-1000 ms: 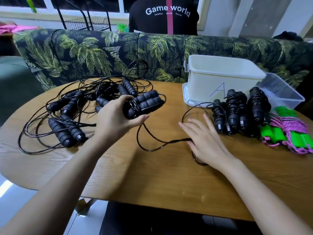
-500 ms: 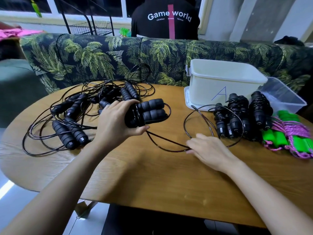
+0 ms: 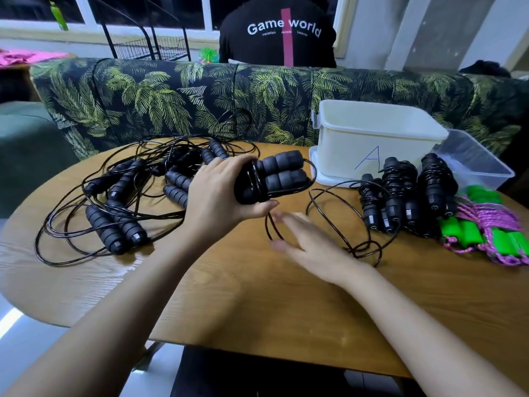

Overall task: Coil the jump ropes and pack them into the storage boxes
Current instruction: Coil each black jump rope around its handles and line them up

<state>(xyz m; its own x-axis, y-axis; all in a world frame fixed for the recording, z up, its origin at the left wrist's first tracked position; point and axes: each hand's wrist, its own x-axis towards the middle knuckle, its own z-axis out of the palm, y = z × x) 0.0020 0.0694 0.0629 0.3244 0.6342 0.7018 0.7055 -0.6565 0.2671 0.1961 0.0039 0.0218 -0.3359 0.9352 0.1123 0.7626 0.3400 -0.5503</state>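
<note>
My left hand (image 3: 220, 196) grips the two black foam handles of a jump rope (image 3: 282, 174) above the wooden table (image 3: 257, 305). A few turns of its black cord are wound round the handles, and the loose cord (image 3: 337, 222) lies in loops on the table to the right. My right hand (image 3: 309, 242) hovers blurred over the table beside those loops, fingers straight, holding nothing. Several coiled black ropes (image 3: 406, 193) lie in front of the white box marked A (image 3: 372, 138). A tangle of uncoiled black ropes (image 3: 120, 196) covers the table's left side.
A clear plastic box (image 3: 472, 164) stands behind the coiled ropes at the right. Green-handled ropes with pink cord (image 3: 486, 230) lie at the table's right edge. A leaf-patterned sofa (image 3: 171, 101) runs behind the table, with a person in a black shirt (image 3: 277, 32) beyond it.
My right hand has let the cord go and swung left toward the handles. The loose cord has sprung into loops on the table. My left hand kept its grip on the handles.
</note>
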